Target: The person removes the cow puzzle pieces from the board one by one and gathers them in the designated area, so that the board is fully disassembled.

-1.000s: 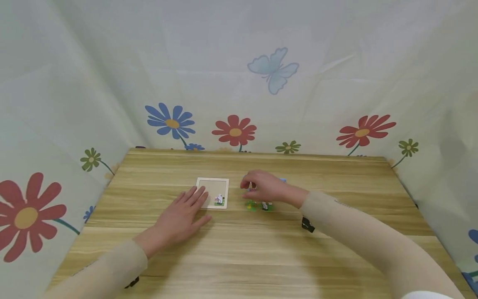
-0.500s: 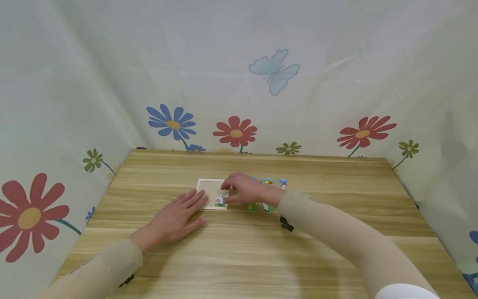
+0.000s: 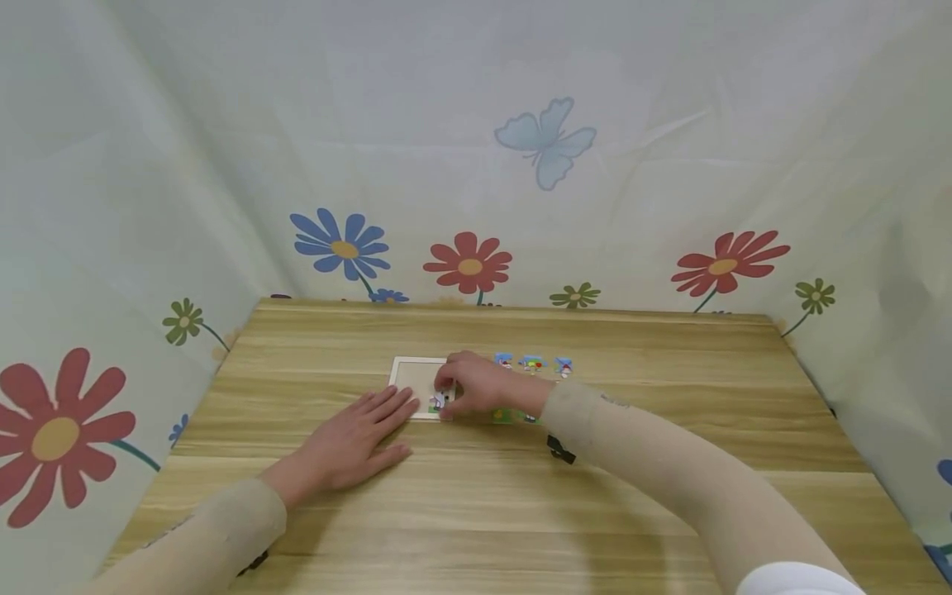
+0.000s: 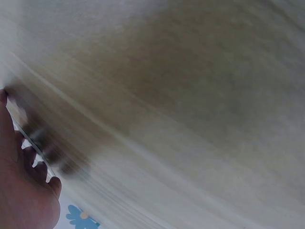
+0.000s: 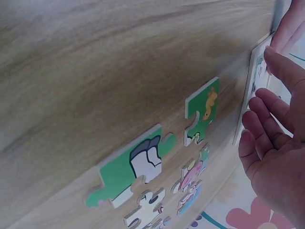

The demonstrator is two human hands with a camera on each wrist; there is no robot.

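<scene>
A square puzzle tray (image 3: 393, 370) with a pale rim lies on the wooden table. In its lower right corner is a puzzle piece (image 3: 436, 402) with a white figure on green. My left hand (image 3: 348, 442) lies with its fingers stretched over the tray's lower left part; the left wrist view shows this hand (image 4: 26, 186) at its left edge. My right hand (image 3: 476, 385) is at the tray's right side, thumb and fingers curled about the piece's lower and upper edges. In the right wrist view the right hand (image 5: 281, 129) partly covers the tray (image 5: 248, 90).
Several loose pieces lie right of the tray, among them a green one with white boots (image 5: 145, 160), one with an orange animal (image 5: 205, 107) and a blue-topped one (image 3: 564, 367). My right forearm hides some. A flowered curtain (image 3: 632, 207) hangs behind the table (image 3: 476, 512).
My right hand has moved left from the loose pieces to the tray's right side and now lies lower over the corner piece. My left hand stays almost in place.
</scene>
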